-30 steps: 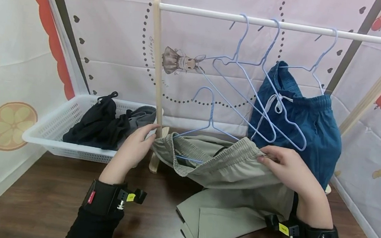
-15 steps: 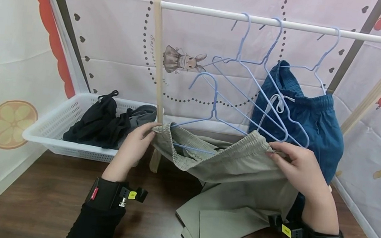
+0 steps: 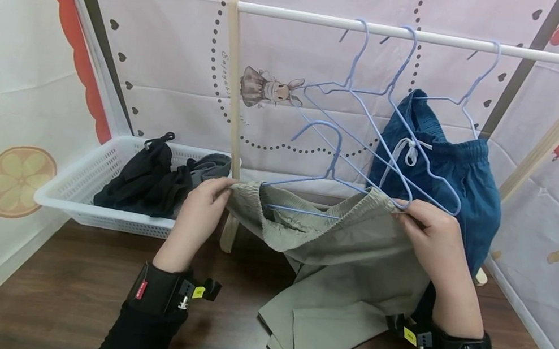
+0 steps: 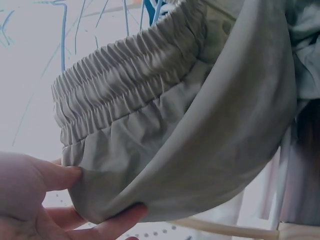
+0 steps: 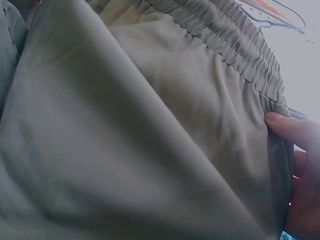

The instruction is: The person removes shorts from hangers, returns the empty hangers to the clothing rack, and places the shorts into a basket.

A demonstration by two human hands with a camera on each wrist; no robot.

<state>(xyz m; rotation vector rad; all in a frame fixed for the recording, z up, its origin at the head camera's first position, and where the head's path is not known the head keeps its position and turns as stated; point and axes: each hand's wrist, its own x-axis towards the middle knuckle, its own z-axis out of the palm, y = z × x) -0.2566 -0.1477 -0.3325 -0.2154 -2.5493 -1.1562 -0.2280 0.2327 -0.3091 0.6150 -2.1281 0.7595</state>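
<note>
Grey-green trousers (image 3: 342,261) with a gathered elastic waistband (image 5: 220,45) hang between both hands, their lower part folded on the wooden surface. My left hand (image 3: 203,206) pinches the waistband's left side; thumb and fingers show on the cloth (image 4: 125,165) in the left wrist view. With my right hand (image 3: 432,230) I grip the waistband's right side, thumb in front. A blue hanger (image 3: 333,163) sits inside the waist opening, its bottom bar across the inside and its hook rising free below the rail.
A white rail (image 3: 301,15) on wooden posts bears two bare blue hangers (image 3: 355,63) and another with blue shorts (image 3: 443,174). At left, a white basket (image 3: 76,207) holds black and grey clothes (image 3: 143,177). Printed cloth walls surround the surface.
The hanger in the waistband rose, then shifted right and tilted, its hook now nearer the hanging hangers. My hands lifted the waistband slightly and pulled it straighter.
</note>
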